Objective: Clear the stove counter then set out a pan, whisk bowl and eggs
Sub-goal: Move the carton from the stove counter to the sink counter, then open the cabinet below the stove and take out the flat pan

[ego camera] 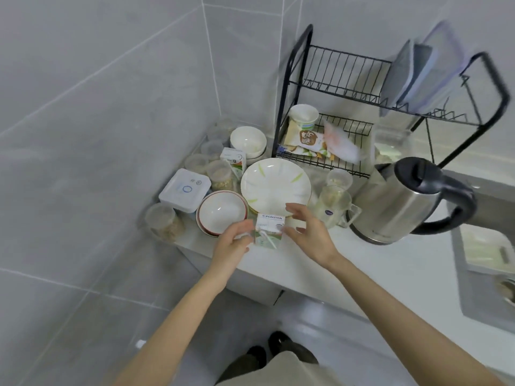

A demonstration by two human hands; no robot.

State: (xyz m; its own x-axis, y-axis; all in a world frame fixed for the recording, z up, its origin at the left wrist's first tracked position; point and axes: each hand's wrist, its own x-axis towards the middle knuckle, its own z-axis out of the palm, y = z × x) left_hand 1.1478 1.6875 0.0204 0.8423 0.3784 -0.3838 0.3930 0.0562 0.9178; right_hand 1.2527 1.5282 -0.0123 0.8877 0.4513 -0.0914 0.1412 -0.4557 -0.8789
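Observation:
A small green-and-white drink carton (268,231) stands on the white counter (362,271) near its front left edge. My left hand (232,242) is at the carton's left side, fingers touching it. My right hand (309,232) hovers just right of the carton, fingers spread and relaxed, apart from it. Behind the carton lie a white plate with green marks (274,185) and a white bowl with a red rim (221,213). No pan, whisk bowl or eggs are in view.
A steel kettle (401,201) stands to the right, a glass measuring jug (333,207) beside it. A black dish rack (362,107) holds snack packets and a paper cup. Plastic jars, a white box (185,189), a second carton (234,161) and stacked bowls (248,142) crowd the corner. A sink (487,274) lies far right.

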